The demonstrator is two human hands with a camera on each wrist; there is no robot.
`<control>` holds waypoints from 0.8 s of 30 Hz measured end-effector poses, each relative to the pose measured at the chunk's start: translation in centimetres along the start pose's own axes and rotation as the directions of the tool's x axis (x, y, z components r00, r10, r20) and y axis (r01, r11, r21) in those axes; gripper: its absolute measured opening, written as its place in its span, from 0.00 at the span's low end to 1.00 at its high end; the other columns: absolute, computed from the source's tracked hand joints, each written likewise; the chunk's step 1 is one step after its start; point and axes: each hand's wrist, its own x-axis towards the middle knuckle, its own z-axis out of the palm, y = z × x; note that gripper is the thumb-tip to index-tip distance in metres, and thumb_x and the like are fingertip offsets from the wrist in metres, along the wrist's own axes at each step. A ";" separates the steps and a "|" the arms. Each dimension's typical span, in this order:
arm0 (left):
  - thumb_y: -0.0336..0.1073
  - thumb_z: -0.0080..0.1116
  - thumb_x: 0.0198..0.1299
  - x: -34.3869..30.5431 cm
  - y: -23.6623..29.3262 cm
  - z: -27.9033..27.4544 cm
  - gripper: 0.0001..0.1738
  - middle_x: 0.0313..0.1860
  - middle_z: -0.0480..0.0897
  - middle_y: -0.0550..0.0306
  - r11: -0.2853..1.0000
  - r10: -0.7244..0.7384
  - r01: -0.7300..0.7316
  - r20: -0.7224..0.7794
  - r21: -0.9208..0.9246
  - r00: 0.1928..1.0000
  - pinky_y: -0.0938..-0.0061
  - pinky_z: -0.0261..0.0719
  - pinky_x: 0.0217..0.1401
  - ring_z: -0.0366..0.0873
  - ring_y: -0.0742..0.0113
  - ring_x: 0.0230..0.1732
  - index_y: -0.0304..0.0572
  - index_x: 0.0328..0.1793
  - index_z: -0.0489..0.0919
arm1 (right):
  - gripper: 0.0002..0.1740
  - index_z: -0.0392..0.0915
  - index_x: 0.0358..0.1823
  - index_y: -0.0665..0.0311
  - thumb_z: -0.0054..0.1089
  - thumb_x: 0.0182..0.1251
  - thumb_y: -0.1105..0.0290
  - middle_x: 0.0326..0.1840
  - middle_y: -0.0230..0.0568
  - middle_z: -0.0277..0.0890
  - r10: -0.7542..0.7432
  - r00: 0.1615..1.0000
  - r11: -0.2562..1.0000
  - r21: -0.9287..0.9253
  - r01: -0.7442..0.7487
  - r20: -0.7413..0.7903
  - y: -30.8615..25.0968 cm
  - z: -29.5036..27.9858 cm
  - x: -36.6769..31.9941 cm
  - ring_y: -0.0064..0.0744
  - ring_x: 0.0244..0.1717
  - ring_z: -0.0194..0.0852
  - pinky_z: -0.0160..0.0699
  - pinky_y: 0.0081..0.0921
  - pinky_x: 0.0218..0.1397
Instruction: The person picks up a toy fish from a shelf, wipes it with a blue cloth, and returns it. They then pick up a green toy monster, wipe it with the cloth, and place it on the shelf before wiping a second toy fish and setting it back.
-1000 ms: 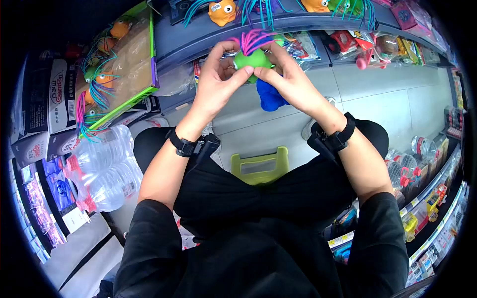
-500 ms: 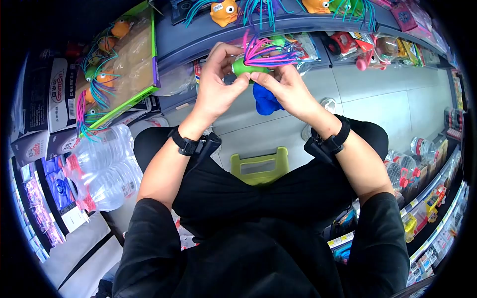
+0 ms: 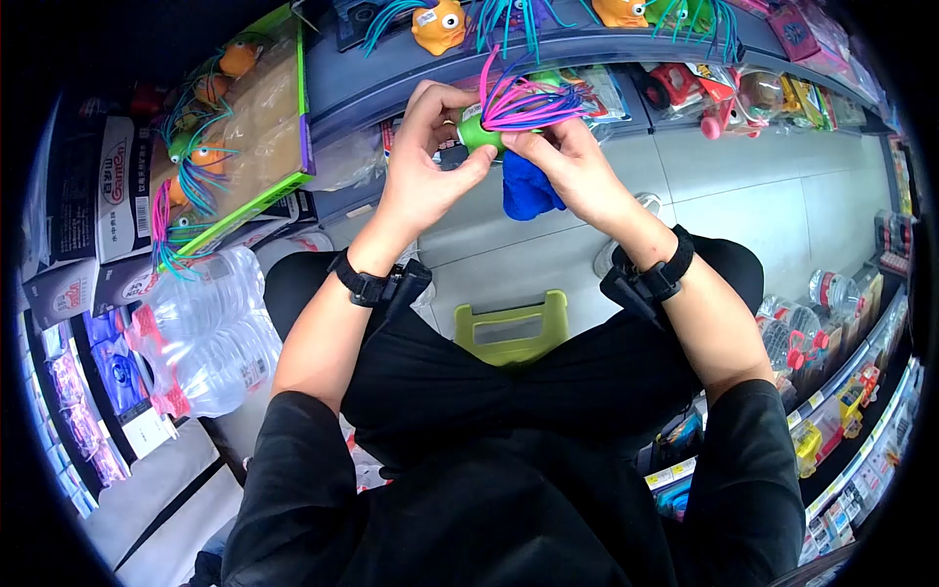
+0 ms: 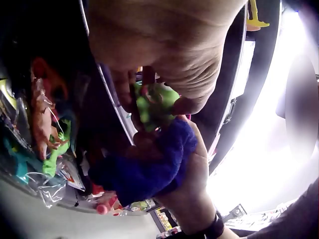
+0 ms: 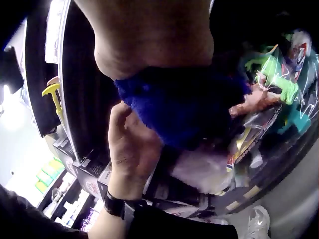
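Both hands hold a small green toy [image 3: 473, 133] with pink, purple and blue rubbery strands [image 3: 533, 110] fanning to the right in the head view. My left hand [image 3: 419, 168] grips the toy's left side between curled fingers and thumb. From the right, my right hand [image 3: 575, 168] has its thumb against the toy. A blue cloth [image 3: 528, 188] hangs below the right hand's fingers, bunched in that hand. In the left wrist view the cloth [image 4: 154, 167] lies across the right palm, close under the toy; in the right wrist view it hides the toy.
Similar orange toys [image 3: 437, 27] line the shelf [image 3: 391, 73] just ahead. A green-edged display box [image 3: 264, 108] with more stands at left, above bottled water [image 3: 210, 333]. A green plastic stool [image 3: 514, 338] sits on the floor between the legs; packaged toys [image 3: 694, 88] hang at right.
The toy has turned in the hands: its strands, upright a second ago, now spread rightward. The right hand and blue cloth have shifted slightly, and the left thumb has moved a little down from the right one.
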 end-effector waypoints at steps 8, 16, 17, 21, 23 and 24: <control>0.29 0.70 0.59 0.0 0.8 0.0 0.31 0.62 0.74 0.56 0.996 -0.059 0.060 0.017 -0.059 0.998 0.70 0.73 0.67 0.75 0.64 0.65 0.36 0.67 0.71 | 0.20 0.81 0.62 0.65 0.62 0.77 0.60 0.53 0.32 0.83 -0.012 0.999 0.998 -0.056 0.015 0.044 -1.4 -0.3 0.1 0.19 0.53 0.75 0.74 0.25 0.60; 0.34 0.72 0.50 0.6 1.8 -1.5 0.30 0.53 0.77 0.52 0.944 0.036 -0.107 0.224 0.311 0.974 0.67 0.76 0.59 0.77 0.56 0.57 0.39 0.62 0.79 | 0.25 0.80 0.63 0.65 0.65 0.74 0.56 0.57 0.34 0.82 0.349 0.912 0.929 -0.209 -0.305 0.217 -3.3 -2.4 0.2 0.22 0.58 0.75 0.74 0.24 0.63; 0.35 0.72 0.49 0.5 1.6 -1.8 0.30 0.52 0.78 0.52 0.938 0.016 -0.107 0.265 0.329 0.964 0.66 0.76 0.59 0.77 0.55 0.57 0.38 0.62 0.79 | 0.24 0.81 0.63 0.65 0.65 0.74 0.56 0.57 0.35 0.83 0.326 0.921 0.944 -0.111 -0.309 0.211 -3.3 -2.3 0.2 0.22 0.58 0.76 0.74 0.25 0.63; 0.37 0.69 0.58 -0.7 0.9 -1.5 0.35 0.67 0.77 0.49 0.986 -0.164 0.147 0.361 0.074 0.918 0.65 0.64 0.77 0.70 0.59 0.72 0.32 0.71 0.74 | 0.23 0.83 0.60 0.66 0.66 0.73 0.58 0.55 0.37 0.85 0.216 0.960 0.938 0.236 -0.255 0.178 -3.2 -1.5 0.2 0.25 0.56 0.81 0.78 0.26 0.62; 0.38 0.72 0.61 -0.7 1.2 -1.5 0.38 0.70 0.76 0.52 0.960 -0.256 0.280 0.425 0.006 0.868 0.66 0.63 0.78 0.68 0.64 0.74 0.33 0.75 0.71 | 0.22 0.84 0.59 0.66 0.66 0.73 0.58 0.52 0.37 0.86 0.267 0.947 0.899 0.307 -0.312 0.180 -1.7 -1.9 1.0 0.26 0.54 0.83 0.80 0.27 0.60; 0.38 0.73 0.60 -0.6 1.5 -1.3 0.37 0.69 0.76 0.53 0.949 -0.262 0.311 0.436 -0.044 0.861 0.66 0.64 0.77 0.69 0.65 0.73 0.34 0.74 0.72 | 0.21 0.84 0.57 0.67 0.66 0.73 0.57 0.51 0.38 0.87 0.305 0.933 0.870 0.344 -0.354 0.190 -1.8 -1.8 0.8 0.26 0.51 0.85 0.83 0.26 0.58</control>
